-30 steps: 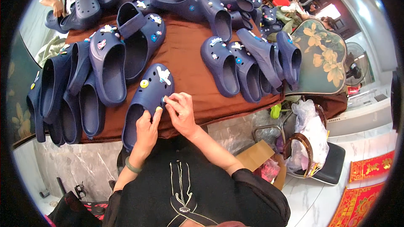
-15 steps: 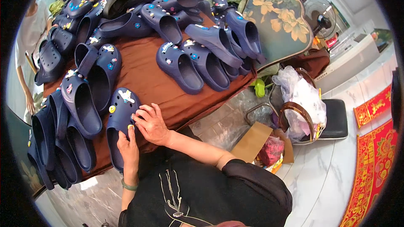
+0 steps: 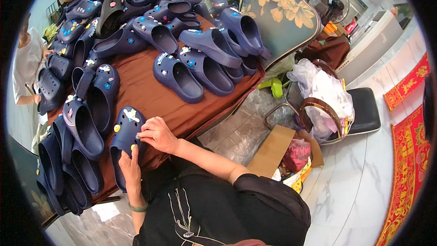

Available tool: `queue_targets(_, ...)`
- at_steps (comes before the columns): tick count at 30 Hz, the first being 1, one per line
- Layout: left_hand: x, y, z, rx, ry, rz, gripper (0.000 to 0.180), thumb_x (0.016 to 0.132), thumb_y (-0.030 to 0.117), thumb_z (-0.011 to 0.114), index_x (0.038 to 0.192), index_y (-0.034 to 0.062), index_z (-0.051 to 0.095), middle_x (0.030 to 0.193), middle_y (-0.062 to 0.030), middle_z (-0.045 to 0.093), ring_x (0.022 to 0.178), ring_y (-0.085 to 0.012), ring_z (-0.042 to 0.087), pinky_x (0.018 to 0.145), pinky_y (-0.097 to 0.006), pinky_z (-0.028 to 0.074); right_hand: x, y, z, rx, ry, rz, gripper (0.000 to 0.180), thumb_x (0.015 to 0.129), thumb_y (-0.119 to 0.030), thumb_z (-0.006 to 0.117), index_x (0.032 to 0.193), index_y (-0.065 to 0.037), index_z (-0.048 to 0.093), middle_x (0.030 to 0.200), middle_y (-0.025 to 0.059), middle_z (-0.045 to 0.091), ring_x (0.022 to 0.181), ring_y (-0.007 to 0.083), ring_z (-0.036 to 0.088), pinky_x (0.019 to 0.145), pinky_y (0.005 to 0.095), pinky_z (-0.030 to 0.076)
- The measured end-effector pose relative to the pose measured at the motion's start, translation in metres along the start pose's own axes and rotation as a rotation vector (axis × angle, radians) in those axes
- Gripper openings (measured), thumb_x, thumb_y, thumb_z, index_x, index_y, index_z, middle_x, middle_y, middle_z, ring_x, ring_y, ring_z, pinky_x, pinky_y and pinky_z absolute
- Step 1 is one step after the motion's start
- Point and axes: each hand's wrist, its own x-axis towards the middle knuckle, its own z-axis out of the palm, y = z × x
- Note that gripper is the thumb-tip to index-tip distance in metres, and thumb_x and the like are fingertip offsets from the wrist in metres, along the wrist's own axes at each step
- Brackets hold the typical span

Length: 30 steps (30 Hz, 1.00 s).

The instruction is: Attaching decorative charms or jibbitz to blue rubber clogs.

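Observation:
A dark blue clog point(image 3: 126, 133) lies at the near edge of the table, toe pointing away from me. On its upper sit a white figure charm point(image 3: 131, 115) and a round yellow charm point(image 3: 117, 128). My left hand point(image 3: 130, 168) grips the clog at its opening, with the thumb up beside another small yellow charm point(image 3: 133, 147). My right hand point(image 3: 159, 135) is closed in a pinch against the clog's right side. Whatever is between those fingertips is too small to make out.
Matching clogs point(image 3: 82, 127) crowd the left, with more point(image 3: 200, 73) ahead and a large pile behind, all on a brown cloth point(image 3: 141, 82). To the right are a floral-backed chair point(image 3: 282, 23), a bag-filled basket point(image 3: 323, 100) and an open carton point(image 3: 273, 150). A person point(image 3: 28, 68) stands far left.
The fingers of my right hand, spread over the clog before, are now drawn together in a pinch at its side. My left hand keeps its grip. The whole view has shifted slightly.

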Motion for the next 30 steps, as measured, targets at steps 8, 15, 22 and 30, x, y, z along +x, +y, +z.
queue_targets(8, 0.000, 0.002, 0.003, -0.028, 0.026, -0.015, 0.029, 0.092, 0.018, 0.058, 0.101, -0.0092, 0.057, 0.090, -0.0220, 0.065, 0.081, -0.0283, 0.063, 0.073, -0.037, 0.047, 0.004, -0.010, 0.007, -0.114, 0.020, -0.001, 0.013, 0.070, -0.015, 0.074, 0.080, -0.012, 0.068, 0.082, 0.0013, 0.060, 0.094, 0.0193, 0.054, 0.093, 0.0442, 0.031)
queue_targets(15, -0.002, -0.008, 0.006, -0.108, 0.038, 0.044, 0.027, 0.087, 0.013, 0.060, 0.104, -0.0067, 0.059, 0.093, -0.0176, 0.067, 0.084, -0.0249, 0.065, 0.076, -0.034, 0.049, -0.004, -0.025, 0.011, -0.066, 0.019, 0.100, 0.009, 0.075, -0.013, 0.070, 0.082, -0.009, 0.064, 0.082, 0.0030, 0.060, 0.094, 0.0223, 0.054, 0.093, 0.0438, 0.032)
queue_targets(22, 0.005, -0.009, 0.003, -0.039, 0.040, 0.028, 0.028, 0.084, 0.015, 0.065, 0.100, -0.0081, 0.060, 0.085, -0.0216, 0.067, 0.080, -0.0308, 0.067, 0.071, -0.036, 0.050, -0.011, -0.024, 0.013, -0.012, -0.054, 0.136, 0.022, 0.077, -0.010, 0.069, 0.099, -0.009, 0.062, 0.084, 0.0023, 0.060, 0.097, 0.0233, 0.052, 0.093, 0.0414, 0.032)
queue_targets(30, -0.003, 0.001, 0.009, -0.135, 0.060, 0.033, 0.023, 0.086, 0.012, 0.064, 0.099, -0.0060, 0.060, 0.083, -0.0094, 0.066, 0.075, -0.0141, 0.060, 0.068, -0.029, 0.048, -0.021, -0.020, 0.013, 0.017, -0.032, 0.138, 0.030, 0.079, -0.007, 0.066, 0.109, -0.008, 0.061, 0.091, 0.0059, 0.058, 0.097, 0.0265, 0.051, 0.090, 0.0407, 0.036)
